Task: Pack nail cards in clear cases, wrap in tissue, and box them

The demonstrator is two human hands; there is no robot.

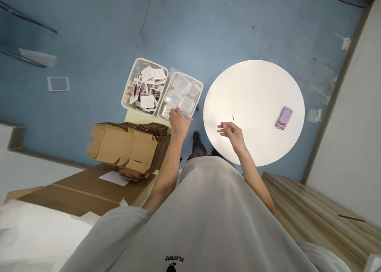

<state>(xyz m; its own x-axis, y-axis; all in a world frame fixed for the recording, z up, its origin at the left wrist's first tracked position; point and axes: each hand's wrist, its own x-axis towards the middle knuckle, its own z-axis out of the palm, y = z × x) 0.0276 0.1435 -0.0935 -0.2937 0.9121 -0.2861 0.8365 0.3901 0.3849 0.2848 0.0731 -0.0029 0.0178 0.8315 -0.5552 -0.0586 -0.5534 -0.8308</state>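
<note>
My left hand (179,123) reaches over the near edge of a white basket (200,90) that holds several clear plastic boxes (180,92). Its fingers are bent, with the thumb apart, and the fingertips lie at the nearest boxes; I see nothing gripped in them. Over the left part of a round white table (253,81) is my right hand (233,135), its fingers stretched out and holding nothing. A small dark item (233,117) lies on the table just beyond that hand.
A second white basket (123,99) holds cards (148,102) and small packs. Folded brown cardboard boxes (119,145) are stacked nearer on the left, beside a large carton (89,188). A blurred purple item (284,117) lies on the table's right side. Wood-patterned furniture (312,208) stands right.
</note>
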